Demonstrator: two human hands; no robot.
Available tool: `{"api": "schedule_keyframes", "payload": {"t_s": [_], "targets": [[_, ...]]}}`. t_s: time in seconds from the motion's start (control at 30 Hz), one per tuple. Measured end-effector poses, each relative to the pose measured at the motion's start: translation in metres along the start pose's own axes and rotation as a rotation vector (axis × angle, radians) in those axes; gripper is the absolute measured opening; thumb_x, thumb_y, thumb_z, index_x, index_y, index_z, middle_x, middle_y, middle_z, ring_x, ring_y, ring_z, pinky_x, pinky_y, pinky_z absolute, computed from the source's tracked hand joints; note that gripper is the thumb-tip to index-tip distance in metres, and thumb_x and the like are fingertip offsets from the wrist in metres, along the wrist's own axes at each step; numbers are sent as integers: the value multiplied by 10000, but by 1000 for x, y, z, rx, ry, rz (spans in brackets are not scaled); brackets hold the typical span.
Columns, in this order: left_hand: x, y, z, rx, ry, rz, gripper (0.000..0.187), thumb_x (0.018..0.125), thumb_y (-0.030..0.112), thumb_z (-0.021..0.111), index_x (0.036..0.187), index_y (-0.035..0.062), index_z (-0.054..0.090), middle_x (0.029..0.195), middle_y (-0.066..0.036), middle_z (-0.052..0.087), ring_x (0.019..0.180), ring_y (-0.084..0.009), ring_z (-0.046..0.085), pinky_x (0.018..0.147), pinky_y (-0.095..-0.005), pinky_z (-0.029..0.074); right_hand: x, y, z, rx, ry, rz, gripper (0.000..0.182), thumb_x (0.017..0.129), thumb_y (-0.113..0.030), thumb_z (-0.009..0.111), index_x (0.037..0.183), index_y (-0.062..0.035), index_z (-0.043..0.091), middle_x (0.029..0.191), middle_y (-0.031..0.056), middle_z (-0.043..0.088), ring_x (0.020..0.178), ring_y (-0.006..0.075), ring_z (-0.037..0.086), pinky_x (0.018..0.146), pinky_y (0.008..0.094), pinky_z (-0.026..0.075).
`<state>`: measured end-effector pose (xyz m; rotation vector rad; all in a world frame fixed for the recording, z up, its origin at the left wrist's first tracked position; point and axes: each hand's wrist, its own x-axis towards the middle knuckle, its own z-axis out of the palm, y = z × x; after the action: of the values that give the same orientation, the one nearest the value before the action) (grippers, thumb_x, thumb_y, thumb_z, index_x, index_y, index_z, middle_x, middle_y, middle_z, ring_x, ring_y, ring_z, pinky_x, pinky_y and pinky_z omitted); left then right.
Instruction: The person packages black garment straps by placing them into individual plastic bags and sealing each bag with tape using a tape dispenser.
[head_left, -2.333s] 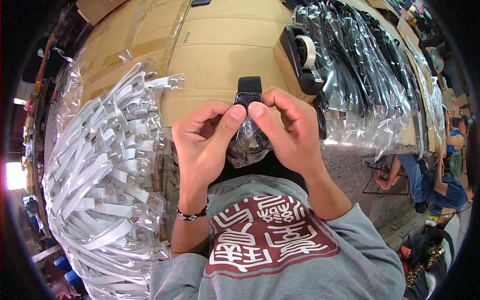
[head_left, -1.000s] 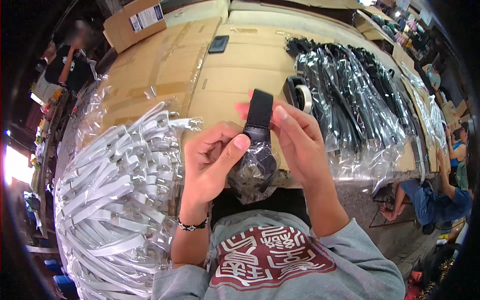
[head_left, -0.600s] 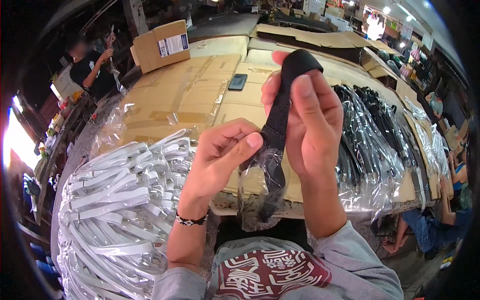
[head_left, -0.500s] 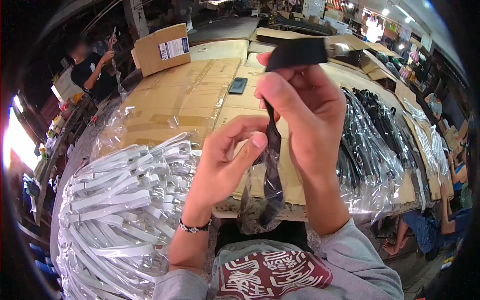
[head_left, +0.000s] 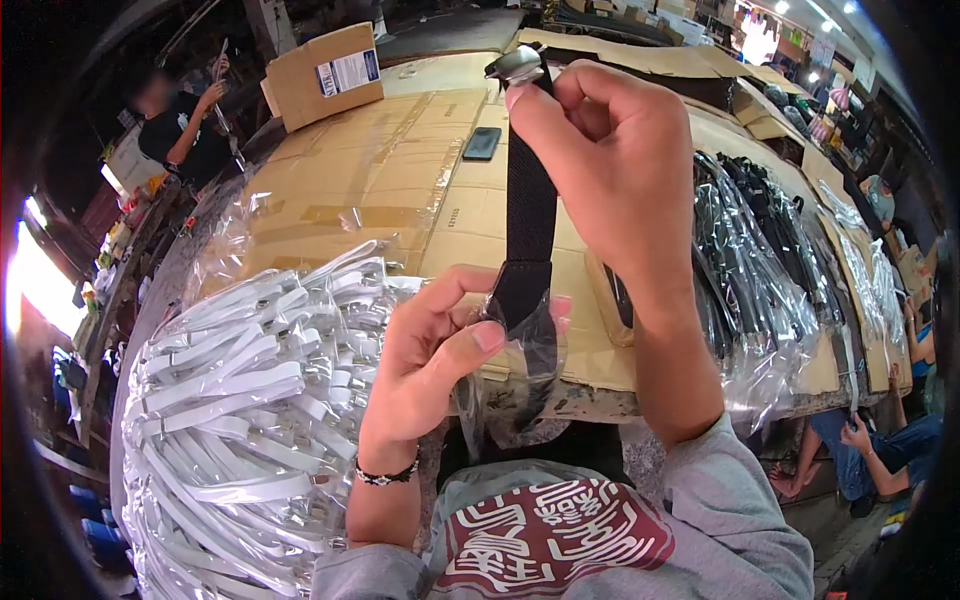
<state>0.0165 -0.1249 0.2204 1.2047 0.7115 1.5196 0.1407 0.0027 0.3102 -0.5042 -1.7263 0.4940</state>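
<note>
A black belt [head_left: 530, 205] hangs upright between my hands, its silvery metal buckle [head_left: 517, 66] at the top. My right hand [head_left: 625, 170] pinches the belt just below the buckle, fingers curled. Lower down, my left hand [head_left: 435, 355] closes around the belt and the mouth of a clear plastic sleeve [head_left: 537, 375]. The belt's lower part runs into this sleeve, which loops down toward my lap. Part of the left fingers is hidden behind the belt.
White belts in clear plastic [head_left: 230, 400] are heaped at the left. Bagged black belts [head_left: 750, 260] lie at the right. A phone [head_left: 482, 144] rests on the cardboard [head_left: 350, 200], near an upright box [head_left: 322, 78]. One person [head_left: 180, 125] stands far left; another's hand [head_left: 856, 434] shows at right.
My right hand has turned and risen slightly, bringing the buckle into view. The belt now stands straight and taut instead of twisted, and my left hand has moved slightly down.
</note>
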Motion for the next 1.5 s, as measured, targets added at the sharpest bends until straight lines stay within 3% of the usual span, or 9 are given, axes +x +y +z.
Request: {"api": "schedule_keyframes", "payload": {"t_s": [0.03, 0.23, 0.4, 0.43, 0.7, 1.0, 1.2, 1.3, 1.5], "targets": [[-1, -1, -1, 27, 14, -5, 400, 957, 142, 560, 1234, -146, 543, 1208, -328, 629, 1095, -382, 659, 967, -463, 517, 2, 3, 1, -71, 0, 17, 373, 802, -217, 683, 568, 38, 545, 441, 111, 479, 394, 198, 470, 449, 348, 379], [-2, -12, -2, 302, 102, 72, 177, 870, -79, 657, 1039, -129, 662, 1034, -115, 673, 861, -102, 595, 763, -221, 451, -7, 46, 10, -108, -206, 111, 361, 789, -206, 652, 555, 39, 527, 440, 139, 432, 387, 242, 446, 450, 371, 379], [-7, -26, -17, 158, 170, -20, 182, 895, -37, 665, 1063, -107, 678, 956, -71, 683, 831, -80, 589, 723, -214, 461, -31, 59, 1, 66, -395, 398, 519, 927, -385, 643, 611, 24, 590, 450, 62, 522, 399, 132, 464, 456, 307, 405], [-7, -28, -17, 101, 220, -34, 181, 899, -29, 667, 1064, -101, 683, 940, -61, 685, 826, -77, 590, 718, -214, 465, -40, 62, -2, 91, -397, 419, 551, 960, -472, 618, 707, 17, 637, 543, 33, 594, 461, 81, 491, 477, 266, 414], [0, -35, -18, -58, 272, -105, 236, 938, 8, 628, 1149, -91, 671, 1024, -94, 712, 921, -101, 642, 832, -248, 507, -112, 50, -27, 376, -399, 442, 267, 908, -245, 744, 877, 4, 652, 760, 3, 616, 680, 55, 528, 603, 215, 404], [2, -24, -17, 166, 78, -71, 398, 863, -39, 614, 1245, -142, 577, 1075, -159, 686, 958, -189, 659, 874, -319, 523, -111, 52, -34, 534, -425, 515, 205, 882, -160, 768, 881, -11, 627, 789, -29, 592, 723, 37, 493, 647, 212, 397], [0, -18, -19, 139, 59, -98, 405, 849, -60, 616, 1242, -151, 572, 1063, -165, 681, 940, -189, 652, 826, -315, 530, -118, 55, -32, 606, -450, 535, 189, 890, -162, 760, 896, -28, 627, 804, -51, 575, 732, 29, 477, 650, 204, 385], [-1, -23, -22, 112, 20, -72, 333, 918, -68, 586, 1247, -122, 587, 1062, -126, 688, 915, -137, 641, 807, -284, 541, -122, 57, -32, 603, -445, 553, 183, 893, -163, 757, 903, -33, 629, 805, -55, 572, 731, 29, 475, 654, 203, 387], [1, -30, -16, 340, 218, -80, 186, 914, 4, 660, 1064, -103, 686, 902, -62, 697, 811, -69, 608, 700, -216, 484, -126, 57, -32, 494, -480, 503, 179, 899, -161, 747, 915, -13, 647, 785, -45, 578, 724, 34, 477, 655, 209, 401]]}}
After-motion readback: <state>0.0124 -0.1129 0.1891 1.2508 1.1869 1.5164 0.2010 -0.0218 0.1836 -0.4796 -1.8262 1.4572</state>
